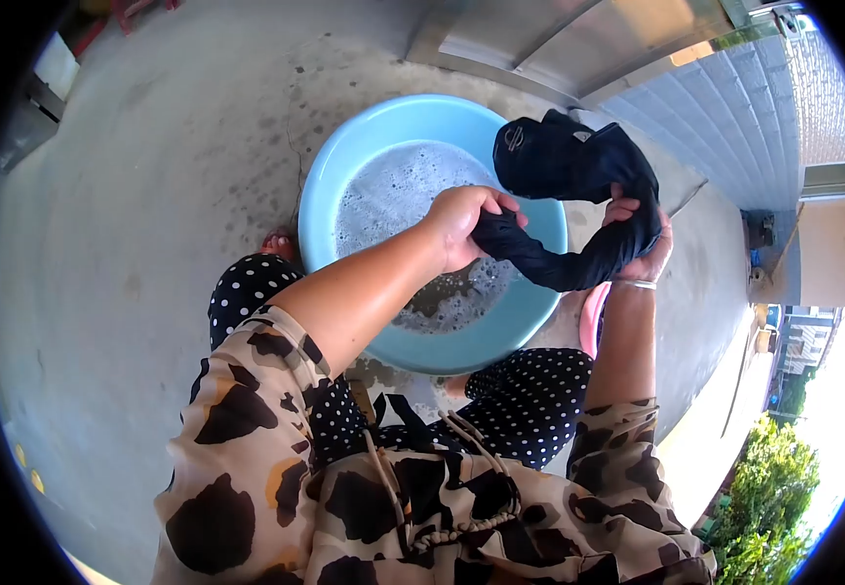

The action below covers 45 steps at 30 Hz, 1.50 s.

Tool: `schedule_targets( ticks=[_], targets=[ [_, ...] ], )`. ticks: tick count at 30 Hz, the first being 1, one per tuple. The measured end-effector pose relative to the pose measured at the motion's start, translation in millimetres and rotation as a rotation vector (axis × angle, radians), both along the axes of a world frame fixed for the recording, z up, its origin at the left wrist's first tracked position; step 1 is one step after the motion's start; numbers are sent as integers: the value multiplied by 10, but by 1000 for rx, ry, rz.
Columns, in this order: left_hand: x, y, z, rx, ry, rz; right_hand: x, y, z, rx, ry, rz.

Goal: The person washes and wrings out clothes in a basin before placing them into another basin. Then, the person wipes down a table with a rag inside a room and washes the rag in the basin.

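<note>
A dark, wet-looking cloth (564,263) is twisted into a curved rope, and its bulky end with a small light logo hangs at the upper right. My left hand (463,222) is closed round the thin end, above the suds. Farther right, my right hand (645,242) grips the twisted part from the outer side, with the fingers curled over it. Below the cloth, a light blue basin (320,195) holds foamy water (398,185), and the bulky end overhangs its right rim.
Concrete floor (149,224) with wet spots surrounds the basin. The edge of a pink container (591,317) shows beside my right forearm. My knees and bare feet flank the basin. A metal door (549,44) stands beyond it, and green bushes (771,487) are at the lower right.
</note>
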<state>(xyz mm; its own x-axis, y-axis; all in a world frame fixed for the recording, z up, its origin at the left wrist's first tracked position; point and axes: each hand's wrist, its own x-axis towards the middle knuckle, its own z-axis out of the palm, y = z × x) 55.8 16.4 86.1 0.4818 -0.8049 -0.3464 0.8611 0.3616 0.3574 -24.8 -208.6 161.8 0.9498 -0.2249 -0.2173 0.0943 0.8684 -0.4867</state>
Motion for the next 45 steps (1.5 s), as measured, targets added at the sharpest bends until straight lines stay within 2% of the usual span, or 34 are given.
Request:
schedule_targets(
  ticks=[2, 4, 6, 7, 9, 10, 11, 13, 15, 16, 18, 19, 20, 22, 24, 26, 28, 29, 32, 35, 40, 43, 45],
  targets=[
    [-35, 21, 140, -132, 155, 155, 4, -12, 124, 103, -171, 38],
    [194, 69, 315, -244, 175, 344, 21, 57, 112, 65, -231, 3],
    [323, 181, 486, -364, 156, 388, 80, 124, 12, -191, -262, -52],
    [322, 199, 498, -366, 159, 392, 97, 113, -64, -202, -215, -2],
    [309, 231, 514, -613, -124, 237, 154, 89, -217, -179, -92, 27],
    [227, 228, 604, -577, -189, 209, 194, 64, -310, -149, -59, 48],
    [136, 237, 698, -486, -392, 167, 240, 36, -402, -43, 13, 43],
    [-55, 251, 862, -345, -779, 60, 259, 133, -586, -332, 175, -56],
    [-271, 209, 835, -237, -1108, -35, 336, 103, -752, 53, 224, 265],
    [-402, 162, 722, -173, -1247, -69, 373, 145, -843, 56, 265, 215],
    [-634, 141, 620, -74, -1655, 17, 446, 287, -911, 9, 195, 276],
    [-721, 135, 554, -63, -1651, 22, 478, 376, -905, 30, 178, 284],
    [-806, 121, 484, -50, -1752, -11, 501, 439, -899, 33, 181, 286],
    [-911, 72, 442, -36, -1853, -49, 541, 559, -775, -114, 92, 380],
    [-965, 48, 376, 103, -2048, -236, 566, 731, -660, -158, 73, 372],
    [-1006, 2, 302, 105, -2076, -285, 571, 835, -570, -359, 118, 331],
    [-1001, 44, 349, 161, -2124, -340, 528, 940, -519, -398, 131, 333],
    [-991, 50, 371, 177, -2128, -485, 502, 999, -528, -434, 160, 322],
    [-1034, 9, 262, 219, -2113, -514, 444, 1215, -509, -526, 222, 277],
    [-1142, -93, -94, 197, -2104, -330, 372, 1439, -441, -587, 256, 176],
    [-1076, 6, -151, 153, -2104, -127, 286, 1577, -400, -606, 289, -39],
    [-1034, 6, -148, 112, -2098, -20, 279, 1474, -563, -582, 300, -107],
    [-1058, -9, -113, 172, -2029, -335, 279, 1366, -552, -518, 420, -107]
  ],
)
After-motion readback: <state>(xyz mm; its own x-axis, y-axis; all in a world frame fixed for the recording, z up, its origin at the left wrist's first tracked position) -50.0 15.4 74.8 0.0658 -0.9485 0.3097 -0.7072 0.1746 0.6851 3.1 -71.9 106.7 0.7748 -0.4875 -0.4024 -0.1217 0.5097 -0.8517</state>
